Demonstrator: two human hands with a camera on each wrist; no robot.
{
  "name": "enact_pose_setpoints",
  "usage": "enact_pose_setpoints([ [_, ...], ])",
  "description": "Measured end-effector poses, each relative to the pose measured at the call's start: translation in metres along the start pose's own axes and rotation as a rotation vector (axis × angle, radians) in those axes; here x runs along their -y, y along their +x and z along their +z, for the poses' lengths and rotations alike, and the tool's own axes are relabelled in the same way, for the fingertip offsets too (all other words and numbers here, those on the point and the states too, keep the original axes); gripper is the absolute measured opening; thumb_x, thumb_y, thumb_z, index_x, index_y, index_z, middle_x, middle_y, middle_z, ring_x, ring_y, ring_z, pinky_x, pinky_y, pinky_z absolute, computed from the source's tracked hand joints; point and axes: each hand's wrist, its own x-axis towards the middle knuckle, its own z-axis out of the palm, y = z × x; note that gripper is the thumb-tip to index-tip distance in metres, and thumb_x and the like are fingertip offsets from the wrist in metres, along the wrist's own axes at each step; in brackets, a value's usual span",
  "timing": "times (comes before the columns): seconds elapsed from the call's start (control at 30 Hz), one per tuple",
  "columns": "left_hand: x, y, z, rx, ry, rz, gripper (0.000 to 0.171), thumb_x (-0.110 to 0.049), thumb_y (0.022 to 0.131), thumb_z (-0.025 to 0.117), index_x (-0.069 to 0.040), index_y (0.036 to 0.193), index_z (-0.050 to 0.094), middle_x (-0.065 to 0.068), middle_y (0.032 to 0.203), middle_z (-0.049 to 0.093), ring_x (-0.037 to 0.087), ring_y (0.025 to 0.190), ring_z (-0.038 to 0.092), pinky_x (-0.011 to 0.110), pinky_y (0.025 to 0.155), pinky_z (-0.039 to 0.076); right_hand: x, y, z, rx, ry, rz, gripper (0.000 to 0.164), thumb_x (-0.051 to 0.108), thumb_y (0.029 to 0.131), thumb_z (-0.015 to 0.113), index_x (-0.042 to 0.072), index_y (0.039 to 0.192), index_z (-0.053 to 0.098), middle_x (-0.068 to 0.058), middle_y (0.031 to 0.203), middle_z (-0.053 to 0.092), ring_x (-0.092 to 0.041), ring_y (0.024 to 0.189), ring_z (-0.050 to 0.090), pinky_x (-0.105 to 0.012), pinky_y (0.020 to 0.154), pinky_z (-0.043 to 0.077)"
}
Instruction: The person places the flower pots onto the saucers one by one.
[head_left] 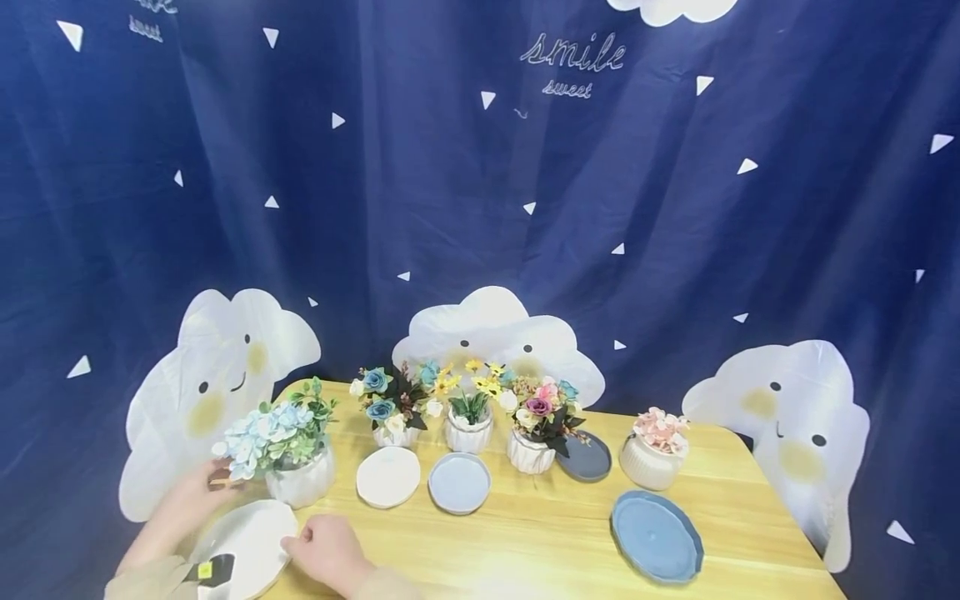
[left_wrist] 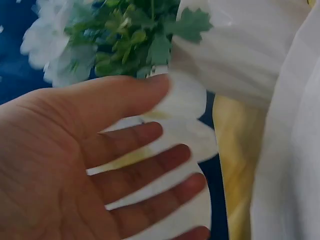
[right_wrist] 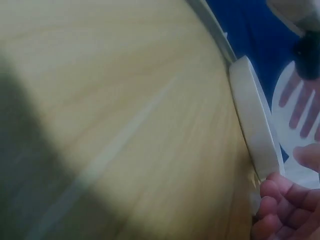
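A large white plate (head_left: 251, 542) lies at the table's left front, its raised rim (right_wrist: 256, 120) near the table edge. My right hand (head_left: 330, 550) pinches this rim on its right side, the other fingers (right_wrist: 285, 210) curled below. My left hand (head_left: 197, 497) reaches past the plate's far left side, palm and spread fingers (left_wrist: 150, 182) showing in the left wrist view, holding nothing. Just beyond that hand stands a white pot (head_left: 302, 479) of pale blue flowers (head_left: 272, 433) with green leaves (left_wrist: 130, 45).
Small plates, white (head_left: 387, 477), pale blue (head_left: 460, 483) and dark grey (head_left: 585, 457), lie before and beside several potted flowers (head_left: 468, 408). A blue plate (head_left: 656, 536) lies at the right, below a pot of pink flowers (head_left: 660, 431). A dark blue curtain (head_left: 450, 167) hangs behind the table.
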Motion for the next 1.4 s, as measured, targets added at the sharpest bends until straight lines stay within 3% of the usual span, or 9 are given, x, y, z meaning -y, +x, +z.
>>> enact_pose_setpoints([
  [0.03,-0.002,0.004,0.001,0.024,-0.015,0.015,0.065,-0.023,0.086,0.072,0.014,0.132,0.045,0.038,0.123,0.057,0.041,0.104,0.064,0.042,0.082,0.055,0.001,0.000,0.000,-0.004,-0.024,0.008,0.047,0.038,0.084,0.068,0.016,0.053,0.043,0.011,0.048,0.032,-0.005,0.045,0.032,-0.015,0.046,0.028],
  [0.13,-0.008,0.016,0.005,0.068,-0.071,0.110,0.080,-0.025,0.082,0.077,0.009,0.143,0.037,0.034,0.138,0.048,0.005,0.116,0.057,0.024,0.091,0.052,0.006,0.000,0.001,-0.023,-0.120,0.029,0.046,0.042,0.083,0.068,0.017,0.053,0.044,0.011,0.050,0.036,-0.005,0.047,0.035,-0.017,0.045,0.028],
  [0.2,-0.010,0.023,0.007,0.058,-0.101,0.220,0.087,-0.022,0.077,0.081,0.007,0.145,0.036,0.033,0.142,0.045,-0.016,0.116,0.041,0.008,0.094,0.041,0.009,-0.002,0.002,-0.039,-0.189,0.046,0.044,0.042,0.081,0.068,0.018,0.053,0.046,0.010,0.051,0.039,-0.005,0.048,0.037,-0.018,0.045,0.028],
  [0.3,-0.012,0.030,0.011,0.026,-0.102,0.364,0.089,-0.017,0.070,0.085,0.009,0.141,0.039,0.036,0.138,0.045,-0.030,0.113,0.024,-0.005,0.094,0.022,0.011,-0.004,0.003,-0.057,-0.261,0.052,0.039,0.039,0.079,0.068,0.019,0.052,0.048,0.011,0.051,0.043,-0.005,0.049,0.040,-0.019,0.044,0.028],
  [0.5,-0.015,0.035,0.012,0.018,-0.074,0.463,0.093,-0.012,0.067,0.084,0.019,0.138,0.033,0.047,0.139,0.032,-0.033,0.117,0.007,-0.010,0.096,0.005,0.011,-0.005,0.005,-0.053,-0.292,0.060,0.035,0.037,0.077,0.069,0.020,0.052,0.051,0.011,0.052,0.047,-0.005,0.050,0.044,-0.019,0.044,0.030],
  [1.03,-0.016,0.040,0.015,-0.007,-0.001,0.473,0.092,-0.018,0.068,0.085,0.017,0.137,0.036,0.043,0.137,0.038,-0.029,0.120,0.007,-0.008,0.097,0.002,0.001,-0.005,-0.017,-0.012,-0.270,0.040,0.041,0.024,0.080,0.062,0.014,0.048,0.039,0.007,0.046,0.035,-0.009,0.045,0.035,-0.020,0.041,0.027],
  [1.17,-0.015,0.040,0.016,-0.003,0.012,0.455,0.094,-0.021,0.069,0.085,0.017,0.139,0.035,0.042,0.139,0.038,-0.022,0.127,0.009,-0.008,0.097,0.001,-0.004,-0.005,-0.023,-0.021,-0.269,0.041,0.043,0.022,0.079,0.061,0.015,0.047,0.034,0.008,0.044,0.029,-0.009,0.043,0.032,-0.020,0.040,0.025],
  [1.27,-0.014,0.040,0.016,0.024,0.007,0.431,0.096,-0.022,0.071,0.083,0.016,0.142,0.030,0.042,0.141,0.034,-0.007,0.139,0.011,-0.008,0.097,0.000,-0.008,-0.005,-0.028,-0.019,-0.247,0.049,0.044,0.021,0.079,0.060,0.017,0.047,0.029,0.008,0.043,0.025,-0.010,0.042,0.029,-0.020,0.040,0.023],
  [1.4,-0.012,0.040,0.017,0.037,-0.005,0.423,0.098,-0.021,0.072,0.083,0.016,0.143,0.026,0.043,0.142,0.031,-0.004,0.141,0.010,-0.008,0.097,-0.001,-0.014,-0.005,-0.034,-0.019,-0.238,0.045,0.046,0.020,0.079,0.060,0.018,0.047,0.027,0.009,0.043,0.022,-0.010,0.042,0.027,-0.020,0.041,0.024],
])
